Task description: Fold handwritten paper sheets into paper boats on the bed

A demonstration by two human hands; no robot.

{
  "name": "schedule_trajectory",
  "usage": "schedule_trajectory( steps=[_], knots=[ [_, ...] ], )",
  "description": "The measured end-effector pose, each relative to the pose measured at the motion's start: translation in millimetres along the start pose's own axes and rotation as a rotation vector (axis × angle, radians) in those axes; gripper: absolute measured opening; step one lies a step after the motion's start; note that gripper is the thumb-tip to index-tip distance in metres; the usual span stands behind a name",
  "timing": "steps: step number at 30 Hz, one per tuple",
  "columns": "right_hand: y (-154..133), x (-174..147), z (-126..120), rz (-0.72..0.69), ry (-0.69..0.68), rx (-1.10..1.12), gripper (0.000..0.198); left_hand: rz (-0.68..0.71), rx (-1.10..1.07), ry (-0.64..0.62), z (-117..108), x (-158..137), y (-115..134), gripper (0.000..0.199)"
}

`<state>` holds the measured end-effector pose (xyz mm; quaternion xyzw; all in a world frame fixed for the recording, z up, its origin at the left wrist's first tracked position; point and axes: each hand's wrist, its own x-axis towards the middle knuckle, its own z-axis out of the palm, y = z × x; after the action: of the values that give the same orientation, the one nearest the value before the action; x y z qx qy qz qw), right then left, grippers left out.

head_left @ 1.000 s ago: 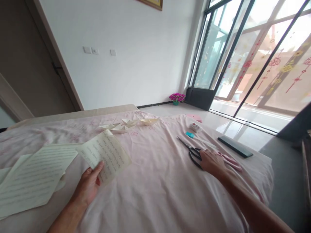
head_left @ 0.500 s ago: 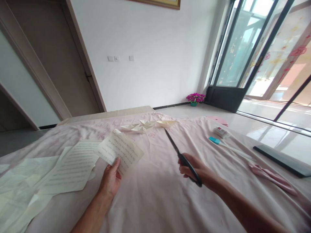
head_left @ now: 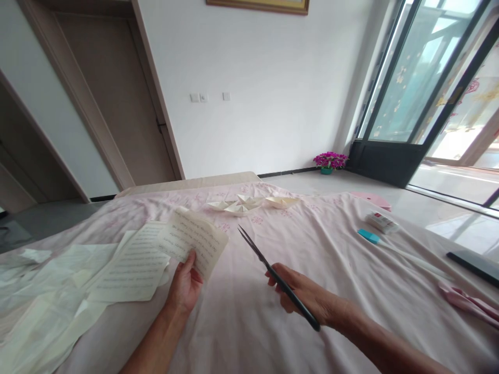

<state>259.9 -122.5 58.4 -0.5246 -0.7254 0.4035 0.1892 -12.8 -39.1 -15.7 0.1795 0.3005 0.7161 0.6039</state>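
My left hand grips a cream sheet of paper covered in lines of writing, thumb on top and fingers beneath. In my right hand is a pair of black scissors, blades slightly parted and pointing up and left toward the paper's right edge without touching it. Beyond both hands lie several folded paper boats on the pink cloth. Beside my left hand, more written sheets spread over the cloth, partly covered by the held paper.
Crumpled translucent paper lies at the far left. To the right are a blue eraser-like block, a small white package, a pink fabric piece and a dark flat object. Purple flowers stand on the floor by the wall.
The scissors have moved left, closer to the paper, and their blades now show a small gap. The held paper has tilted slightly. The view has turned a little left.
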Motion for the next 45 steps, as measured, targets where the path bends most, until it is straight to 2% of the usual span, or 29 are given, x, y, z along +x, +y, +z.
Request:
schedule_trajectory(
  steps=[2, 8, 12, 18, 21, 24, 25, 27, 30, 35, 41, 43, 45],
  knots=[
    [-7, -3, -3, -0.019, -0.041, -0.045, 0.036, -0.007, -0.003, 0.004, -1, 1, -1, 0.047],
    [-25, -5, -2, 0.064, -0.054, -0.177, 0.016, -0.030, 0.015, -0.021, -6, 1, -5, 0.041],
    [-21, -2, 1, 0.038, -0.017, -0.227, 0.013, -0.054, 0.016, -0.031, -5, 0, -6, 0.041],
    [-23, -3, 2, 0.118, 0.011, -0.203, 0.012, -0.066, 0.042, -0.034, -4, -2, -7, 0.038],
    [-13, -2, 1, 0.122, 0.007, -0.095, 0.020, -0.046, 0.021, -0.018, -5, 0, -5, 0.038],
    [5, 3, -4, 0.158, -0.081, 0.159, 0.038, -0.009, 0.000, -0.012, -8, 4, -4, 0.041],
    [10, 5, -7, 0.163, -0.097, 0.178, 0.040, -0.008, -0.005, -0.007, -9, 5, -4, 0.042],
    [17, 8, -16, 0.137, -0.101, 0.040, 0.032, -0.022, -0.015, 0.006, -11, 7, -5, 0.043],
    [19, 10, -35, 0.096, -0.075, -0.348, 0.017, -0.038, -0.030, 0.018, -12, 8, -6, 0.044],
    [11, 11, -56, 0.140, -0.020, -0.748, 0.018, -0.059, -0.054, 0.025, -10, 6, -5, 0.046],
    [4, 10, -57, 0.199, 0.056, -0.947, 0.028, -0.090, -0.124, 0.030, -8, 5, -4, 0.045],
    [3, 8, -57, 0.186, 0.062, -0.927, 0.032, -0.097, -0.118, 0.025, -9, 5, -5, 0.042],
    [2, 6, -55, 0.144, 0.010, -0.826, 0.032, -0.097, -0.102, 0.018, -9, 5, -5, 0.040]
  ],
)
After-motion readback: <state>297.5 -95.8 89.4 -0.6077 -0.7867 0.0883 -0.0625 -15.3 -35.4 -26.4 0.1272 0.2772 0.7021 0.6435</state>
